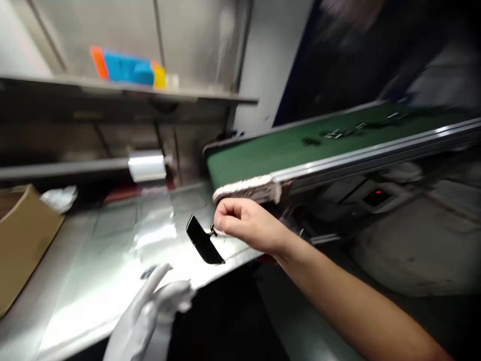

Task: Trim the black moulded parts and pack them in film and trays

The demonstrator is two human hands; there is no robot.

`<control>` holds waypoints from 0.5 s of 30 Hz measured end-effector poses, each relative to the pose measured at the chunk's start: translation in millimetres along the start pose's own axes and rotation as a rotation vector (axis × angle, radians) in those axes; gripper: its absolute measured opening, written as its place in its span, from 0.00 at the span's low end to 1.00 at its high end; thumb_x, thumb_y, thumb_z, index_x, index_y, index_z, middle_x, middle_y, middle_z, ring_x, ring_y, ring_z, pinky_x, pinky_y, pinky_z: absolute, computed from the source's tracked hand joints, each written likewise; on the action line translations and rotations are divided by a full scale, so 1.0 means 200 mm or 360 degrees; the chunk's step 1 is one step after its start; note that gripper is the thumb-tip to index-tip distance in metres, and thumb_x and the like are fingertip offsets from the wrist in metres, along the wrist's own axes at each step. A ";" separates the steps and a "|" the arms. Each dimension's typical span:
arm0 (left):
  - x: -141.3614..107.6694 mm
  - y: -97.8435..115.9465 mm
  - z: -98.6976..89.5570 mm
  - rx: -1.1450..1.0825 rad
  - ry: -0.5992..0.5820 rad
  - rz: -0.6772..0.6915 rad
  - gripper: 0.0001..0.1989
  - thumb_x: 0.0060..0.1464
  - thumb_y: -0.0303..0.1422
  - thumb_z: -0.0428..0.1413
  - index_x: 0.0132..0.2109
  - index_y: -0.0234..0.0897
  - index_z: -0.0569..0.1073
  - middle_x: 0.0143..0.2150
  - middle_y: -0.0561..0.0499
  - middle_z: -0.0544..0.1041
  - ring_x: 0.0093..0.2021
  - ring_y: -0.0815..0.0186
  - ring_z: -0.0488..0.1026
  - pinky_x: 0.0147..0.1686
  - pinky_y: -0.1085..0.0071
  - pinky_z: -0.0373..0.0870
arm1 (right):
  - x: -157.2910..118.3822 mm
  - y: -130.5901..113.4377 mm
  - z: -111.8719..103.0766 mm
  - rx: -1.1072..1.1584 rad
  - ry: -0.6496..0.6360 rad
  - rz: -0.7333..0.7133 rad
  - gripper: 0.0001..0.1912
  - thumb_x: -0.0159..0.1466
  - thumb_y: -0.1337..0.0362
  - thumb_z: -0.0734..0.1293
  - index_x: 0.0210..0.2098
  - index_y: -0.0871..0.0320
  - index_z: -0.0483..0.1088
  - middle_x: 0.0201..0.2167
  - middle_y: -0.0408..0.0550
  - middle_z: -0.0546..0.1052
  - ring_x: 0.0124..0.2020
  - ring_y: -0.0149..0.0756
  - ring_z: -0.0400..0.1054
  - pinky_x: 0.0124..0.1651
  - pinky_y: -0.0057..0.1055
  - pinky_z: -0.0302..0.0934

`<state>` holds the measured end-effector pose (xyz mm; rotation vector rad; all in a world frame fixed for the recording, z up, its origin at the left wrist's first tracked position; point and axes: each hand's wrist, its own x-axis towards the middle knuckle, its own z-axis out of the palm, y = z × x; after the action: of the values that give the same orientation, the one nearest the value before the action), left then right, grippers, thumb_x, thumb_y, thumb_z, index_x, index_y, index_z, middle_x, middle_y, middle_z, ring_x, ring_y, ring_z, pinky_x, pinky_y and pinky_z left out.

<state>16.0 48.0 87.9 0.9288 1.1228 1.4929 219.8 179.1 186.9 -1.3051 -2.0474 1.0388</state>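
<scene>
My right hand (244,223) is bare and closed, with the short stem of a flat black part (203,242) pinched at its fingertips. The part is a dark slanted plate, tilted above the brightly lit table (112,281). Lower left, my left hand (154,306) wears a pale glove; its fingers are spread and nothing shows between them. Just beyond its index finger lies a small grey item (147,272), too blurred to name.
A green conveyor belt (255,155) with several small dark parts (338,133) runs to the right. At the left edge stands a cardboard box (26,240). A shelf (203,93) holds a blue object (128,67); below it is a white roll (147,168).
</scene>
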 end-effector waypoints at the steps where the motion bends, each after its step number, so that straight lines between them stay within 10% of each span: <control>1: -0.05 -0.04 -0.02 -0.0079 -0.0029 -0.0114 0.31 0.65 0.54 0.49 0.66 0.40 0.68 0.47 0.41 0.82 0.42 0.53 0.80 0.43 0.51 0.79 | -0.07 0.02 0.16 0.0265 -0.0112 0.0020 0.09 0.64 0.58 0.66 0.33 0.58 0.70 0.27 0.39 0.70 0.28 0.28 0.63 0.30 0.24 0.58; 7: -0.20 -0.25 -0.18 -0.0875 -0.0371 -0.0450 0.19 0.69 0.40 0.51 0.63 0.43 0.73 0.44 0.45 0.85 0.42 0.58 0.83 0.32 0.71 0.77 | -0.29 0.20 0.69 0.1036 -0.0321 0.0412 0.06 0.61 0.62 0.69 0.30 0.56 0.69 0.24 0.39 0.67 0.26 0.29 0.59 0.28 0.26 0.55; 15: -0.27 -0.35 -0.19 -0.0911 -0.0471 -0.0626 0.19 0.70 0.40 0.51 0.63 0.43 0.73 0.44 0.47 0.86 0.40 0.61 0.84 0.32 0.73 0.77 | -0.41 0.34 0.79 0.1206 -0.0197 0.0482 0.09 0.64 0.61 0.70 0.30 0.57 0.68 0.24 0.38 0.66 0.27 0.28 0.58 0.28 0.25 0.54</control>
<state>9.9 -7.6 10.1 0.4720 0.5672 1.2019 174.6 68.8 38.4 -1.1535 -1.3056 1.8321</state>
